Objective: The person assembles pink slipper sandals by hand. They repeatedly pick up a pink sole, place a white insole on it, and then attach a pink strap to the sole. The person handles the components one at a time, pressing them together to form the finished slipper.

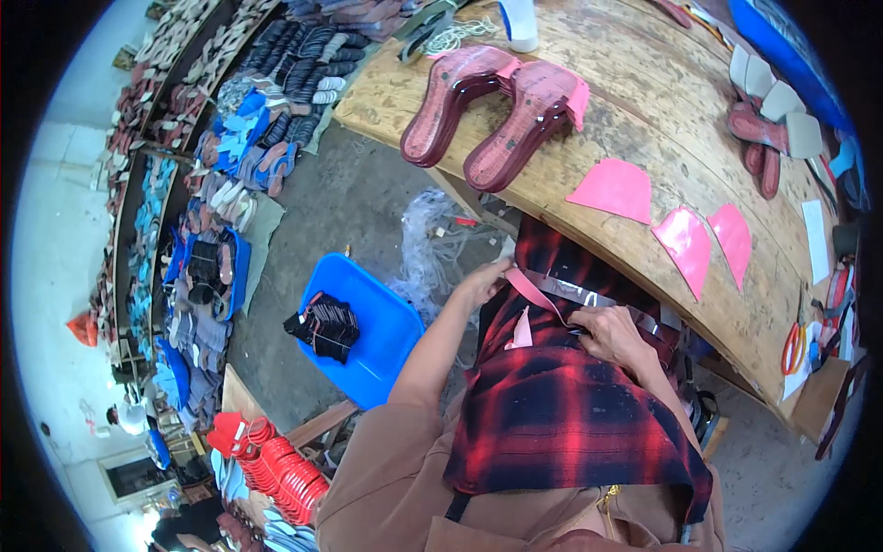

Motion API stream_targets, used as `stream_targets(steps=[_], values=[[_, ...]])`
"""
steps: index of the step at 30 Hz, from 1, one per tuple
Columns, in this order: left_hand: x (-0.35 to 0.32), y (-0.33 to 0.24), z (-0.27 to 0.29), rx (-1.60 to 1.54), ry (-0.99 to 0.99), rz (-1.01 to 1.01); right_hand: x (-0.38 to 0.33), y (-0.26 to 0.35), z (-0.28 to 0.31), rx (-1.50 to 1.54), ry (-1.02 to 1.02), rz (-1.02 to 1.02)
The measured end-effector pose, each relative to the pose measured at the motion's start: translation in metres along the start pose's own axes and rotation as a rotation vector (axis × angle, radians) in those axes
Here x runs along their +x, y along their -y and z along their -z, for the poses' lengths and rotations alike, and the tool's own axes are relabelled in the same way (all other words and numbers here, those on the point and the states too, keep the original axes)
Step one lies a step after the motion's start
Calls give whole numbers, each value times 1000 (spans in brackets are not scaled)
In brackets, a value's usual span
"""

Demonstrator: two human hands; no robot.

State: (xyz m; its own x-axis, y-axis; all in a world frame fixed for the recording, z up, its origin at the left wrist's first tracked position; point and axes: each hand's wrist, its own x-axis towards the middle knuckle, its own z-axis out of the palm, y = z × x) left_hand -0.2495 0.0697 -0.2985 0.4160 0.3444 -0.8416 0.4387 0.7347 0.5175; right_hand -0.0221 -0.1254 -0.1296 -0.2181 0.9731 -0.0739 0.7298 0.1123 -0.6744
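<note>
Over my lap, just below the table edge, my left hand (484, 282) is closed at the left end of a narrow pink strap (535, 293). My right hand (614, 337) is curled at the strap's other end; its fingers partly hide what lies in them. A shiny greyish strip (578, 292) runs across my lap behind the strap. Near my hands, a small pink piece (521, 331) rests on the red and black plaid apron (561, 414). On the table stand two maroon shoe lasts (513, 129) with pink material at their heads. Pink curved cut pieces (612, 190) lie to their right.
The worn wooden table (635, 110) spans the upper right, with orange-handled scissors (793, 348) near its right edge. At lower left a blue tub (377, 354) holds a dark bundle (331, 327). Red shoe lasts (280, 469) stand behind it. Loaded shelves (152, 221) line the left wall.
</note>
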Motion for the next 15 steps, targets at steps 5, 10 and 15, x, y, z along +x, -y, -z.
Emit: stream_targets(steps=[5, 10, 15], values=[[25, 6, 2, -309, -21, -153, -3, 1, -2, 12, -29, -31], [-45, 0, 26, -514, -37, -253, -9, -16, -5, 151, -147, -130], [-134, -24, 31, -336, -223, -510, -1, -19, -11, 229, -97, -209]])
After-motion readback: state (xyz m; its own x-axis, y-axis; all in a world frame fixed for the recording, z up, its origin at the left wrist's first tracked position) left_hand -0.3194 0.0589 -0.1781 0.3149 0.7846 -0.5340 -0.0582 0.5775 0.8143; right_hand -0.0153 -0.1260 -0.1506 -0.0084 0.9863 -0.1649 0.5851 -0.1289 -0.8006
